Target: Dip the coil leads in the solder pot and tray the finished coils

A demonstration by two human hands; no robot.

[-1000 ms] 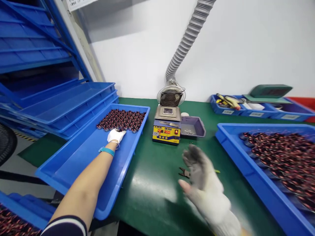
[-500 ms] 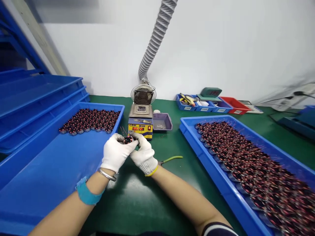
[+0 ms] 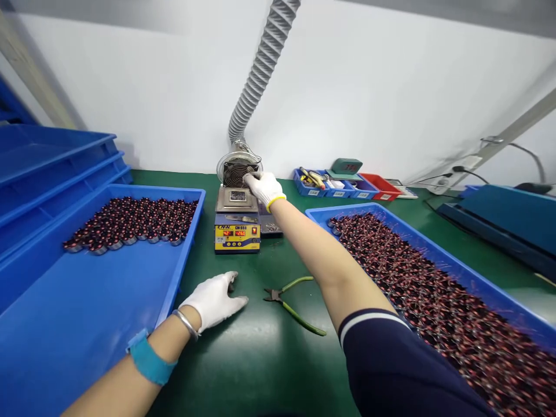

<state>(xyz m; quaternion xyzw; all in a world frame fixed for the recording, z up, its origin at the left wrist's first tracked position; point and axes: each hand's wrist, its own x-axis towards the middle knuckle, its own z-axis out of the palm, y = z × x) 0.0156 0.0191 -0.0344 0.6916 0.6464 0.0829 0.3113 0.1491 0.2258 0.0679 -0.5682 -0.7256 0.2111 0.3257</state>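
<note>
So the yellow-fronted, box-shaped unit with the flat metal top point(image 3: 237, 238) looks rigid and fairly heavy to me. The top is probably hot too, so if you had to shift it, I'd take the casing low on both sides. It sits toward the back edge of the green tabletop point(image 3: 243, 359), just past the right rim of the left-hand blue plastic tray point(image 3: 108, 301).

The right hand point(image 3: 266, 188), white-gloved, is up by the rear right corner of that metal top, fingers bunched. Can't tell if they're pinching anything. The left hand point(image 3: 215, 301), also gloved, is nearer the wearer, beside the tray's right rim, thumb and fingers parted with nothing visible between them.

Just right of it are the metal cutters with curved green handles point(image 3: 276, 296), mid-tabletop, handles splayed toward the right. They're likely light, stiff and tough; grab the handles, though glove fabric might slide a bit.
</note>
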